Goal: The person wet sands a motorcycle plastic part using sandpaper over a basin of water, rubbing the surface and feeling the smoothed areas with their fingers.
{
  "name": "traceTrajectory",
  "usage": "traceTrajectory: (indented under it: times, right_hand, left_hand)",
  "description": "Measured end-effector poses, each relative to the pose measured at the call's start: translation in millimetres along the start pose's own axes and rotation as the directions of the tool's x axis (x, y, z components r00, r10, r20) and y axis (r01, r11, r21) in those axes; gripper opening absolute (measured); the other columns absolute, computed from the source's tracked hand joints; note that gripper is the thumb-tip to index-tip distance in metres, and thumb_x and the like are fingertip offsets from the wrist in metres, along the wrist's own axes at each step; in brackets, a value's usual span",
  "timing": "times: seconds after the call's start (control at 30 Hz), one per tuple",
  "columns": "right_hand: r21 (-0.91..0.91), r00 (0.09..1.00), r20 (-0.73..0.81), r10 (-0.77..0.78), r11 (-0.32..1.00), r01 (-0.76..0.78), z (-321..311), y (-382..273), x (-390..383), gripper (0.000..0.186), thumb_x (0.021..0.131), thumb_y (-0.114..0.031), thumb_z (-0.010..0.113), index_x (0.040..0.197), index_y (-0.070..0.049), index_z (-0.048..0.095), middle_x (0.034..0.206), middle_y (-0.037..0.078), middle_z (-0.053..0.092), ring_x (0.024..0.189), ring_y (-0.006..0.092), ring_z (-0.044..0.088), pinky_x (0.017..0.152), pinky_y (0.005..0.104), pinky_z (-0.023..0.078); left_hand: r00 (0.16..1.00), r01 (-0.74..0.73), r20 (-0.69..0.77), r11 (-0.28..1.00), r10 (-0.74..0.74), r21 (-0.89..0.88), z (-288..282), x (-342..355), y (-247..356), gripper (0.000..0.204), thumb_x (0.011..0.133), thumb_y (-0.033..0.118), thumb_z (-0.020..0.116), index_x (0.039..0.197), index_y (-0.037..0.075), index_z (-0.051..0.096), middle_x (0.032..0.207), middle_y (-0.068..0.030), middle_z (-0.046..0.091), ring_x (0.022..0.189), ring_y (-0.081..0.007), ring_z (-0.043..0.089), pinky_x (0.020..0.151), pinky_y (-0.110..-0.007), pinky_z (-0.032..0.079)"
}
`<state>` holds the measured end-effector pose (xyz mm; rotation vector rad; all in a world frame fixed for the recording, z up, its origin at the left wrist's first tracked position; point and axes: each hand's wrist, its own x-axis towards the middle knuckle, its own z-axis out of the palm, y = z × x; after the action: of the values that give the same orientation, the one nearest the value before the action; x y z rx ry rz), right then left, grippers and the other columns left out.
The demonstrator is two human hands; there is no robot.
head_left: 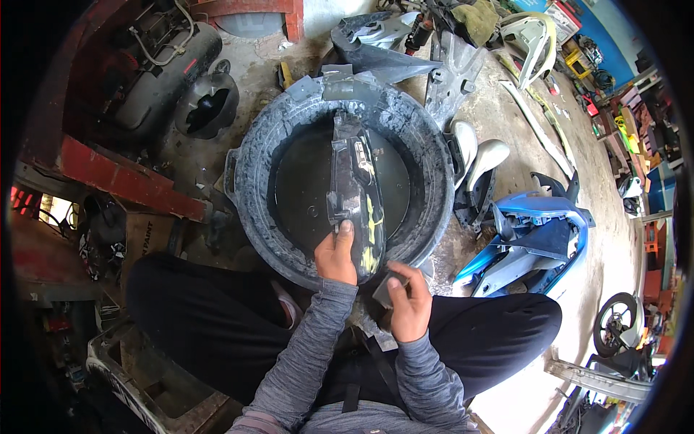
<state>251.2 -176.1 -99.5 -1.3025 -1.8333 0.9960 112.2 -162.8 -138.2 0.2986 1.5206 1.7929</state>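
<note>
Between my legs stands a large grey tub (251, 145) with a pale, worn rim and dark water (303, 173) in the bottom. A long black plastic motorcycle panel (353, 181) slants over the water, its right side patched with yellow and bare spots. My left hand (337, 259) is closed around its near end, thumb on top. At the tub's near right rim, my right hand (410, 304) pinches a small grey piece of sandpaper (384, 291), close to the panel's near tip. Part of that sheet is hidden behind the fingers.
On the right lie a blue motorcycle fairing (538, 235) and silver mirrors (489, 160). More body panels (379, 54) are heaped beyond the tub. At left are a tank-shaped compressor (170, 76), a dark bowl-like part (207, 105) and a red metal beam (130, 177).
</note>
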Motion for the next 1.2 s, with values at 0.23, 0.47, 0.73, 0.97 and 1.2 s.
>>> traceTrajectory:
  times: [0.23,0.47,0.73,0.97,1.2]
  right_hand:
    - [0.565,0.941,-0.035,0.336,0.783,-0.259,36,15,11,0.013,0.089,0.001,0.067,0.102,0.003,0.067,0.091,0.004,0.060,0.084,0.0106,0.057,0.080,0.0252,0.047]
    - [0.356,0.897,-0.404,0.177,0.934,-0.024,69,28,21,0.013,0.085,0.002,0.071,0.086,0.001,0.059,0.093,0.013,0.060,0.087,0.0223,0.061,0.079,0.0337,0.049]
    - [0.222,0.871,-0.472,0.137,0.974,-0.033,69,15,13,0.008,0.087,-0.001,0.067,0.089,0.002,0.060,0.090,0.016,0.059,0.088,0.0291,0.059,0.083,0.0381,0.048]
    - [0.098,0.885,-0.464,-0.036,0.991,0.092,65,16,29,0.004,0.089,0.002,0.062,0.090,0.002,0.058,0.090,0.017,0.056,0.087,0.0309,0.058,0.079,0.0401,0.047]
    - [0.176,0.890,-0.449,0.078,0.984,0.002,66,18,17,0.008,0.088,-0.001,0.065,0.092,0.001,0.058,0.091,0.016,0.058,0.084,0.0301,0.059,0.080,0.0390,0.048]
  left_hand:
    - [0.999,0.012,0.033,0.998,-0.014,0.064,-3,-2,2,0.046,0.101,0.037,0.060,0.105,-0.007,0.068,0.092,-0.0062,0.069,0.083,-0.0115,0.058,0.078,-0.029,0.047]
    - [1.000,-0.020,-0.004,0.999,0.020,0.034,5,-4,0,0.045,0.100,0.038,0.060,0.104,-0.006,0.069,0.088,-0.0061,0.069,0.080,-0.0113,0.058,0.075,-0.030,0.048]
    - [0.999,-0.002,-0.038,0.996,0.005,0.089,10,-9,0,0.046,0.100,0.040,0.059,0.102,-0.005,0.069,0.084,-0.0066,0.069,0.076,-0.0127,0.059,0.071,-0.031,0.049]
    - [0.998,-0.035,-0.051,0.981,0.046,0.191,13,-5,5,0.046,0.100,0.039,0.057,0.103,-0.006,0.069,0.087,-0.0131,0.071,0.078,-0.0186,0.063,0.074,-0.036,0.049]
    - [0.997,-0.017,-0.065,0.985,0.028,0.171,13,-6,-3,0.049,0.100,0.042,0.058,0.103,-0.006,0.069,0.085,-0.0133,0.071,0.076,-0.0186,0.063,0.072,-0.036,0.049]
